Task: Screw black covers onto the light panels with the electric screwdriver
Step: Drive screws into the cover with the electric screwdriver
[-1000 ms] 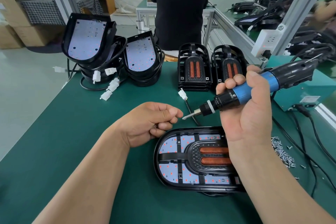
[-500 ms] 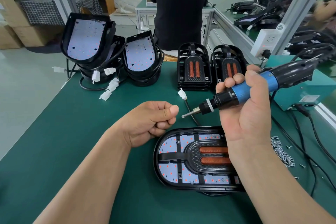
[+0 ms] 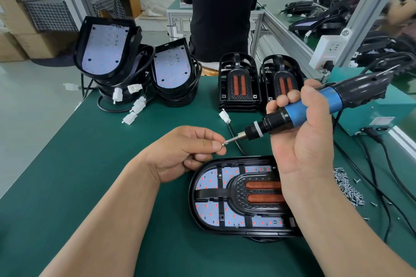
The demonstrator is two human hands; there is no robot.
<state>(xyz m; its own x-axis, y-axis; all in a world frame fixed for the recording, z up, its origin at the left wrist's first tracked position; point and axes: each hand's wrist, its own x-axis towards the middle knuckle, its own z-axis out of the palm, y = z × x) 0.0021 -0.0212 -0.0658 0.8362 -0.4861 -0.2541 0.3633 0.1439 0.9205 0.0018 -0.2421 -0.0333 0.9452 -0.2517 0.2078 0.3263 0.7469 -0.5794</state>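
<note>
Head view
- Panel (image 3: 209,186): lying flat on the green table (image 3: 90,164), its right end hiding under the right forearm.
- Cover (image 3: 238,195): sitting on the panel, black, showing two orange strips.
- Left hand (image 3: 186,153): hovering just above the panel's left end, thumb and forefinger pinching a screw (image 3: 222,144).
- Screwdriver (image 3: 315,105): tilting above the panel, bit pointing left and meeting the screw.
- Right hand (image 3: 301,132): curling its fingers around the screwdriver's barrel, above the panel.
- Screw pile (image 3: 346,189): lying loose right of the panel.
- Spare covers (image 3: 239,83): standing in two stacks beyond the panel.
- Bare panels (image 3: 105,51): leaning in stacks beyond the panel, leftward, trailing white plugs.
</note>
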